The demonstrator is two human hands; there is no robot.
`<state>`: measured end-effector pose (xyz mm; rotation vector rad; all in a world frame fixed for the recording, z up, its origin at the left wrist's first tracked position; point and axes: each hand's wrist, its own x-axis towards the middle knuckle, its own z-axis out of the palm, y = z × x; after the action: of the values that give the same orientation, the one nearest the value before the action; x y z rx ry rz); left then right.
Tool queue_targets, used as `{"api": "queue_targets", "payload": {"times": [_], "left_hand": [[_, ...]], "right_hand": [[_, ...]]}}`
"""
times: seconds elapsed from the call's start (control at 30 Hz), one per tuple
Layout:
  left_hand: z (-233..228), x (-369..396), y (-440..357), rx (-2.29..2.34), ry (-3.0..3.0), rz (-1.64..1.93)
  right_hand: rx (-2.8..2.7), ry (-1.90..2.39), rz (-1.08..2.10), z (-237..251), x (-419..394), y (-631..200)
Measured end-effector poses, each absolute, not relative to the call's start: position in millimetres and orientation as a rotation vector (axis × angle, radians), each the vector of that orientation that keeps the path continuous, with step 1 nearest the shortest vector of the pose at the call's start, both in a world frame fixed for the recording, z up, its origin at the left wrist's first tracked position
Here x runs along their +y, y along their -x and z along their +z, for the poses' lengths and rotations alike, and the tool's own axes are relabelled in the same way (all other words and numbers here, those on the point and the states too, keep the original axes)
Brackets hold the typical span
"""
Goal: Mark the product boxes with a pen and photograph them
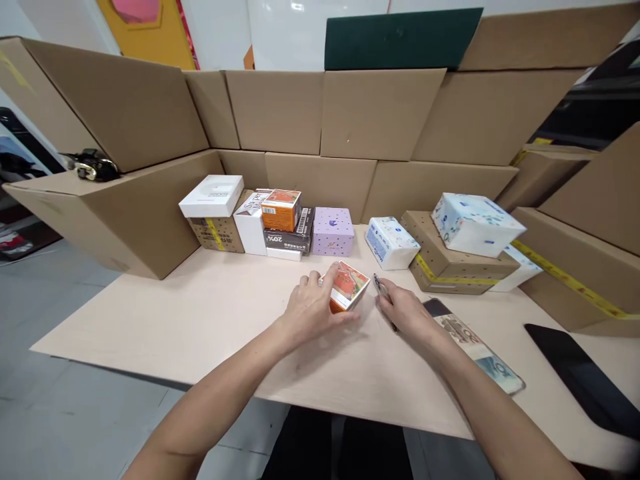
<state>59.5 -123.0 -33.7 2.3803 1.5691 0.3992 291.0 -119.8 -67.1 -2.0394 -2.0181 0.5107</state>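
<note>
My left hand (pixel 311 303) grips a small orange-and-white box (pixel 347 285) with a picture on its top, fingers on the far side and thumb near the front. The box is at the middle of the table, turned at an angle. Just right of it, my right hand (pixel 406 308) is closed around a slim, dark and shiny pen-like tool (pixel 379 285). One end of the tool points away from me towards the box, and its other end shows below the fingers. Its exact kind I cannot make out.
Behind stand a purple box (pixel 333 232), another orange box (pixel 280 212) stacked on a dark box (pixel 287 240), and white boxes. Tissue packs (pixel 393 243) and a brown carton (pixel 450 263) are at the right. A patterned flat case (pixel 480 350) and a black phone-like slab (pixel 575 373) lie nearer. Cardboard walls surround the table (pixel 165 320).
</note>
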Motion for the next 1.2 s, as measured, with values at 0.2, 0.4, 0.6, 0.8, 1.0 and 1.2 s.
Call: {"api": "queue_targets", "payload": {"times": [0.2, 0.4, 0.6, 0.8, 1.0, 1.2], "left_hand": [[-21, -104, -28, 1.344, -2.159, 0.227], [-26, -93, -23, 1.420, -2.214, 0.155], [-31, -99, -35, 1.274, -2.262, 0.102], [-47, -88, -33, 1.152, -2.257, 0.303], [-55, -86, -38, 0.897, -1.899, 0.599], [-42, -90, -44, 0.860, -1.565, 0.634]], "right_hand": [[-1.468, 1.648, 1.002, -87, -116, -303], [-0.991, 1.297, 1.363, -76, -122, -287], [-1.111, 1.318, 1.268, -72, -128, -277], [-1.289, 1.277, 1.539, -51, -138, -286], [-1.328, 1.201, 1.542, -47, -141, -297], [-1.133, 1.147, 1.555, -50, -141, -293]]}}
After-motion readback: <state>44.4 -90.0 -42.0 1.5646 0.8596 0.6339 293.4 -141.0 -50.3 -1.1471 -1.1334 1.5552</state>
